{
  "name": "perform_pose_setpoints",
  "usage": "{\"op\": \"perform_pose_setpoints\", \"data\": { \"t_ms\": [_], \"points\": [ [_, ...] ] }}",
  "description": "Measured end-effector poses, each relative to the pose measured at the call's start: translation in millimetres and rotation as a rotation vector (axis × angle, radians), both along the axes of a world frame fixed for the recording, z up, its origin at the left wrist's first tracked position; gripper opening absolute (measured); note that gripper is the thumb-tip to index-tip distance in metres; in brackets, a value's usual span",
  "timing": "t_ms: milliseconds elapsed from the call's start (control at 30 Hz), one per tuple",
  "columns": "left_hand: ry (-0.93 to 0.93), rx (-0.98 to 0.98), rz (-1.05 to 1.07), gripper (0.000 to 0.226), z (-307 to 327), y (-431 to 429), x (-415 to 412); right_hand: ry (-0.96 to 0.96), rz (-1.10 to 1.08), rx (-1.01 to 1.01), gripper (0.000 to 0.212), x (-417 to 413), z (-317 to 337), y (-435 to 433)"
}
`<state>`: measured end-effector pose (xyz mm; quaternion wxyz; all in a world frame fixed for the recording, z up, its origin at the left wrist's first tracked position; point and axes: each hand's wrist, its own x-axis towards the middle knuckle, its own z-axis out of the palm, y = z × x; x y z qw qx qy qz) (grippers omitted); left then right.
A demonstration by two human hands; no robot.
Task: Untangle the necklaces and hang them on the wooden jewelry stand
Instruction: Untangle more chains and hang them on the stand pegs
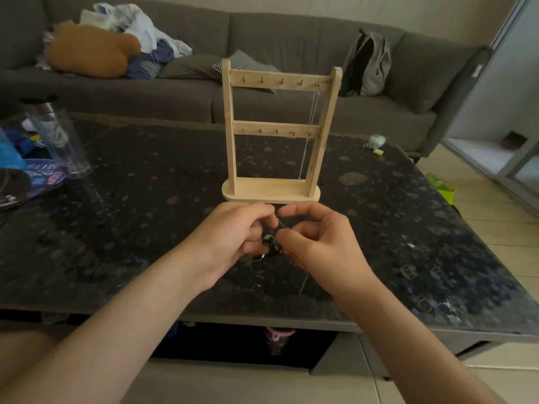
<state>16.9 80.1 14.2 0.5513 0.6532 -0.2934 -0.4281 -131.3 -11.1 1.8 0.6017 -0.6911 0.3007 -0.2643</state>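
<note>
A wooden jewelry stand (pixel 277 135) with two hook rails stands upright on the dark table. One thin silver necklace (pixel 309 132) hangs from the rightmost hook of the top rail, down to the base. Just in front of the stand, my left hand (pixel 230 240) and my right hand (pixel 318 243) meet over a tangle of necklaces (pixel 269 243) with a small dark pendant. Both hands pinch thin chain with curled fingers. Loose chain strands trail down onto the table below the hands.
The dark speckled table (pixel 408 228) carries a clear plastic tumbler (pixel 59 135) and blue packaging at the left, and a small keyring item (pixel 376 141) at the far right. A grey sofa (pixel 291 39) with clothes, cushions and a backpack lies behind.
</note>
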Motion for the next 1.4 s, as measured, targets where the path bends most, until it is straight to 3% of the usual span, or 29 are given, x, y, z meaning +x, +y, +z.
{"op": "perform_pose_setpoints", "data": {
  "t_ms": [167, 433, 733, 967, 1200, 1400],
  "points": [
    [0.091, 0.003, 0.052, 0.027, 3, 1, 1, 0.095, -0.072, -0.115, 0.035, -1, -1, -2],
    [0.384, -0.111, 0.279, 0.024, 2, 1, 8, 0.163, -0.196, -0.189, 0.026, -1, -7, -7],
    [0.252, -0.029, 0.208, 0.024, 1, 1, 6, 0.173, -0.295, -0.174, 0.006, -1, -12, -13],
    [0.415, -0.148, 0.185, 0.023, -1, -1, 9, 0.212, -0.332, -0.152, 0.008, -2, -18, -18],
    [0.212, 0.059, 0.052, 0.032, 0, 1, 6, 0.144, -0.303, -0.09, 0.007, -1, -18, -20],
    [0.268, 0.125, -0.071, 0.034, 0, 0, 5, 0.008, -0.247, -0.185, 0.006, 0, -10, -13]
  ]
}}
